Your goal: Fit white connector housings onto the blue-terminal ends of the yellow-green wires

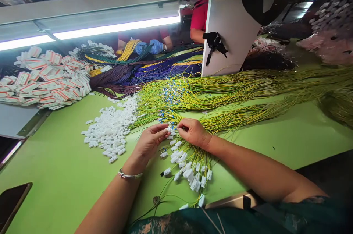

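Observation:
My left hand pinches a small white plastic connector housing between thumb and fingertips. Facing it from the right, my right hand has thumb and forefinger closed on the thin end of a yellow-green wire, right by the housing. Under and beside my hands fan yellow-green wires with white housings on their ends. Just beyond lie bundled yellow-green wires with blue-tipped terminals. A heap of loose white housings spreads to the left of my left hand.
Tagged white packets are piled at back left under a tube lamp. Dark and purple wire bundles lie behind, near a co-worker's blue-gloved hands. A white upright panel stands on the green table. A phone lies at left.

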Action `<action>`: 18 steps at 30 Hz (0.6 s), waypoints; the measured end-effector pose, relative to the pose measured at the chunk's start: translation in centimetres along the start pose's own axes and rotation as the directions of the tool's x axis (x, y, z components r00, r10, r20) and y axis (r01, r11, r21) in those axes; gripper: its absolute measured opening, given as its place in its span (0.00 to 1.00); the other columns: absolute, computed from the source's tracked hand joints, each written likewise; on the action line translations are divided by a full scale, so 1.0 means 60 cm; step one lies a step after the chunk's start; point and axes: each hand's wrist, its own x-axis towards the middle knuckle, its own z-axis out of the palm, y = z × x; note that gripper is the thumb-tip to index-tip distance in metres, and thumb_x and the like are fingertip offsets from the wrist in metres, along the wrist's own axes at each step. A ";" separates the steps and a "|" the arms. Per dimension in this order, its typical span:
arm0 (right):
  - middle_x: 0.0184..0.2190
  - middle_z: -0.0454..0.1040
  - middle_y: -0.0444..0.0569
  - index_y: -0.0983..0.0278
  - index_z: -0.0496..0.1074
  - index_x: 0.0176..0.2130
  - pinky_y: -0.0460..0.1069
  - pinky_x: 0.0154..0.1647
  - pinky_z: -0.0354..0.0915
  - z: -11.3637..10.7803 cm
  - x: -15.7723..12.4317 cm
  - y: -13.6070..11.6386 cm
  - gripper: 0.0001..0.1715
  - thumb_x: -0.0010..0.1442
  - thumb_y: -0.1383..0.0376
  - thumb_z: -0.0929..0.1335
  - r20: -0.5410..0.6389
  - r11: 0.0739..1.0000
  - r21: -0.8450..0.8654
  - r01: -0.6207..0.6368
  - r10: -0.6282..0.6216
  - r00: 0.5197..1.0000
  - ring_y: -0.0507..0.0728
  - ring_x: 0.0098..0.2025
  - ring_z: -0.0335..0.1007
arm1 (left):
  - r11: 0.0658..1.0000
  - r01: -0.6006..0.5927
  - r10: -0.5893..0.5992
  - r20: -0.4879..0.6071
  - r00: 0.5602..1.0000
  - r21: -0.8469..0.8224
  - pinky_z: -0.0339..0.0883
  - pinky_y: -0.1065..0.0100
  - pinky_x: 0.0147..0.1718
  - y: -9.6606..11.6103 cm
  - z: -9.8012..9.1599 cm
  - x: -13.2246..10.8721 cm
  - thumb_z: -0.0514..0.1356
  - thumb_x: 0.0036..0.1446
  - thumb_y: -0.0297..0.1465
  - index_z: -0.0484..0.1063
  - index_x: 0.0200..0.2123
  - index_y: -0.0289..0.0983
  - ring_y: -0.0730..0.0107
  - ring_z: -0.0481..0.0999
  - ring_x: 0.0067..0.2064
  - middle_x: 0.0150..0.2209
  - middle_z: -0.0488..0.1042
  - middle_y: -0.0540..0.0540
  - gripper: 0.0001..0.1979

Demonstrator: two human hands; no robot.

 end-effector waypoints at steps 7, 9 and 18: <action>0.25 0.72 0.45 0.65 0.71 0.27 0.44 0.32 0.60 -0.004 0.002 -0.008 0.05 0.51 0.73 0.66 0.023 0.999 -0.030 0.016 -0.015 1.000 0.50 0.29 0.65 | 0.974 -0.055 0.016 0.176 0.984 0.219 0.70 0.69 0.31 0.001 0.014 -0.009 0.70 0.41 0.31 0.78 0.40 0.33 0.70 0.74 0.28 0.26 0.77 0.45 0.19; 0.25 0.72 0.45 0.65 0.71 0.27 0.44 0.32 0.60 -0.003 0.002 -0.008 0.05 0.52 0.72 0.66 -0.002 1.000 -0.030 0.006 -0.006 1.000 0.50 0.28 0.65 | 0.977 -0.047 0.021 0.124 0.992 0.208 0.71 0.67 0.33 0.003 0.011 -0.008 0.71 0.40 0.31 0.78 0.38 0.33 0.68 0.76 0.29 0.28 0.78 0.44 0.18; 0.24 0.71 0.44 0.64 0.69 0.26 0.44 0.31 0.60 -0.004 -0.001 -0.008 0.06 0.52 0.73 0.65 0.014 0.996 -0.034 0.086 -0.085 0.996 0.50 0.27 0.64 | 0.995 0.095 -0.095 -0.040 0.995 -0.016 0.71 0.77 0.27 0.011 -0.003 0.000 0.71 0.40 0.27 0.71 0.29 0.32 0.72 0.78 0.27 0.25 0.76 0.46 0.13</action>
